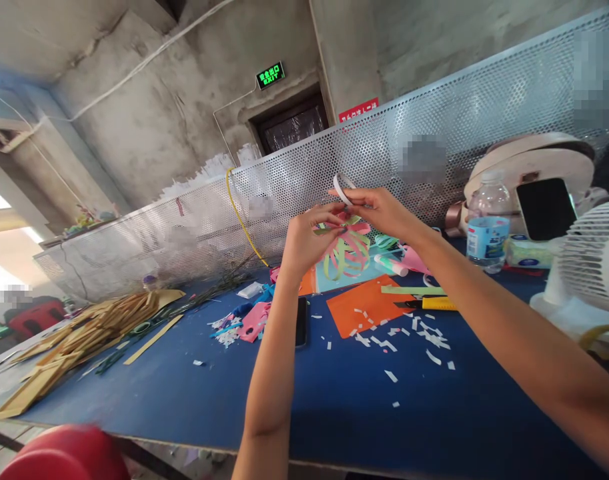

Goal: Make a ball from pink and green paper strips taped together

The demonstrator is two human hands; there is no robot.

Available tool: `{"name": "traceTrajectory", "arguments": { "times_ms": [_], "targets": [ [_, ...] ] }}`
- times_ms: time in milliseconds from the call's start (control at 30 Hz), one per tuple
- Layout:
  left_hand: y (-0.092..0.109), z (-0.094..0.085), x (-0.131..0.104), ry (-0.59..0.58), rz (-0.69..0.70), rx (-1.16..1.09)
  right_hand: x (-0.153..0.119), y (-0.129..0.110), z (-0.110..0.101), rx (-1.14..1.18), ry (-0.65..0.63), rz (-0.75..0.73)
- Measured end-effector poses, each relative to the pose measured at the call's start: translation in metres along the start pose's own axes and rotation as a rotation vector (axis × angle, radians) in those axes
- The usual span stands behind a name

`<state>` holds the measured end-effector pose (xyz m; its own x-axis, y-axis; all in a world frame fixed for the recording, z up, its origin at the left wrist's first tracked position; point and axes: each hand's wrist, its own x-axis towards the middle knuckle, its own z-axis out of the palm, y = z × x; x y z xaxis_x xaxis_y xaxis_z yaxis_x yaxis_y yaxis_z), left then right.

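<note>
Both hands are raised over the blue table, close together. My left hand (309, 240) has its fingers closed on a paper-strip ornament (354, 228), whose pink and light green loops hang below. Right beside it, my right hand (379, 208) grips a thin white ring (342, 189) that looks like a roll of tape. Its fingertips meet the top of the ornament, partly hidden. Under the hands lie an orange paper sheet (347, 310), a light blue sheet (331, 279) and a glue stick (390, 265). A yellow utility knife (438, 304) rests by my right forearm.
White paper scraps (429, 337) are scattered in front. A phone (301, 325) is partly behind my left forearm, near pink paper pieces (254, 321). Brown strips (99, 327) pile up at left. A water bottle (487, 227) and a white fan (594, 260) stand right. A perforated metal panel (294, 193) runs behind.
</note>
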<state>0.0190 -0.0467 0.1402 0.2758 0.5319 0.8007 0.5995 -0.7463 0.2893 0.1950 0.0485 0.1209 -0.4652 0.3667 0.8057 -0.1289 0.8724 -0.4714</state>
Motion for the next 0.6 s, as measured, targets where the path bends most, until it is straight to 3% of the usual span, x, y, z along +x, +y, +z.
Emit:
{"name": "traceTrajectory", "arguments": {
  "times_ms": [333, 600],
  "targets": [
    [-0.017, 0.007, 0.001, 0.024, 0.080, 0.102, 0.000, 0.009, -0.003, 0.033, -0.004, 0.024],
    [-0.013, 0.008, 0.000, 0.023, -0.038, -0.004, 0.000, 0.012, -0.002, -0.010, -0.005, -0.004]
  ]
}}
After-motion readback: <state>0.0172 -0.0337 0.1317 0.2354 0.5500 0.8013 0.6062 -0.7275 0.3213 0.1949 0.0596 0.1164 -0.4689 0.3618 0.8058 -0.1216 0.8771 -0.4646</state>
